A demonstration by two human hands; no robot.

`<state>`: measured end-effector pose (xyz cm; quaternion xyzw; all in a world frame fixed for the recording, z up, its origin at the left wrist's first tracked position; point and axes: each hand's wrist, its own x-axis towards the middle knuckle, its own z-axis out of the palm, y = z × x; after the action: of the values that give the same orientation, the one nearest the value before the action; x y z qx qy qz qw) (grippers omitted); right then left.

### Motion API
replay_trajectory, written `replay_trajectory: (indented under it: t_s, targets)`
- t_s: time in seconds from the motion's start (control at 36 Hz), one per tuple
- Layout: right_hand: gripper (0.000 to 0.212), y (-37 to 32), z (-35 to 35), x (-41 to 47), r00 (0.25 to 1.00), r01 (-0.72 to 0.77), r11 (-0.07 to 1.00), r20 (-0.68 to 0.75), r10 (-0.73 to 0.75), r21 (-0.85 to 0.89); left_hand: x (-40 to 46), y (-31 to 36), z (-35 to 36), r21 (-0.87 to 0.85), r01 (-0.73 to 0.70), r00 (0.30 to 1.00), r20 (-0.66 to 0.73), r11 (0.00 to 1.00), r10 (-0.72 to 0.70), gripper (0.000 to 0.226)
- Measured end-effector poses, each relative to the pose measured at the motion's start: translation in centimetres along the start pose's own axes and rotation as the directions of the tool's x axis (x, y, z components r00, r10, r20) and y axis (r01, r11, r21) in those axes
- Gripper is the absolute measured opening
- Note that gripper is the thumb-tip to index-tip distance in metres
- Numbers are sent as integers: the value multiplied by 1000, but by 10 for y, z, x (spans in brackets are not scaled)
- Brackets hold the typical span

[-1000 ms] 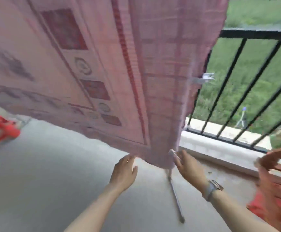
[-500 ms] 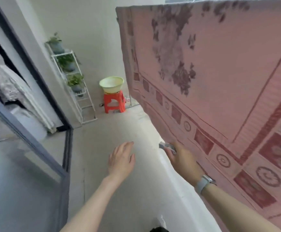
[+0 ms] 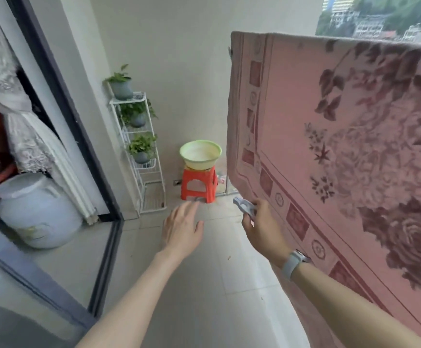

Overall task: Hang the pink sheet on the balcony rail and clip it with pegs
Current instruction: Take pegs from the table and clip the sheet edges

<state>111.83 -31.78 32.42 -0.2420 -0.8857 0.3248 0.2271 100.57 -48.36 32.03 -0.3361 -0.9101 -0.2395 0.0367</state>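
Observation:
The pink sheet (image 3: 342,151), printed with dark roses and a patterned border, hangs over the balcony rail along the right side; the rail itself is hidden under it. My right hand (image 3: 262,227) holds a grey peg (image 3: 245,206) in curled fingers, close to the sheet's lower border but apart from it. My left hand (image 3: 182,227) is stretched forward with straight fingers over the floor and holds nothing.
A red stool (image 3: 199,183) with a green basin (image 3: 200,154) stands at the far wall beside the sheet's end. A white plant rack (image 3: 141,156) is left of it. A pale blue jar (image 3: 37,209) sits behind the sliding door frame (image 3: 79,136).
The view has swung left from the sheet's right end at the railing towards the far wall. Both hands stay forward; the right keeps the peg.

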Motion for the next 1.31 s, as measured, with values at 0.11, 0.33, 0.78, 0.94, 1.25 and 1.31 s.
replay_trajectory:
  t_s: [0.11, 0.33, 0.78, 0.94, 1.25, 1.31]
  targets:
    - [21, -7, 41, 85, 1000, 24, 999, -4, -24, -25, 81, -51, 5, -13, 23, 1000, 11, 1000, -23, 50]
    - [32, -37, 108, 269, 995, -8, 999, -103, 2, -53, 273, -134, -1, -45, -28, 999, 28, 999, 29, 50]
    - [28, 33, 198, 584, 990, -81, 996, -114, 78, -27, 605, -196, 100, -25, -104, 980, 167, 994, 107, 50]
    - [31, 67, 215, 729, 985, -129, 991, -118, 123, -40, 767, -203, 128, -34, -152, 970, 189, 988, 155, 51]
    - [10, 112, 225, 901, 946, -261, 965, -204, 251, -24, 952, -200, 188, -251, -147, 956, 213, 957, 203, 32]
    - [10, 121, 230, 921, 930, -296, 955, -232, 284, -18, 982, -200, 205, -301, -170, 945, 222, 938, 242, 27]
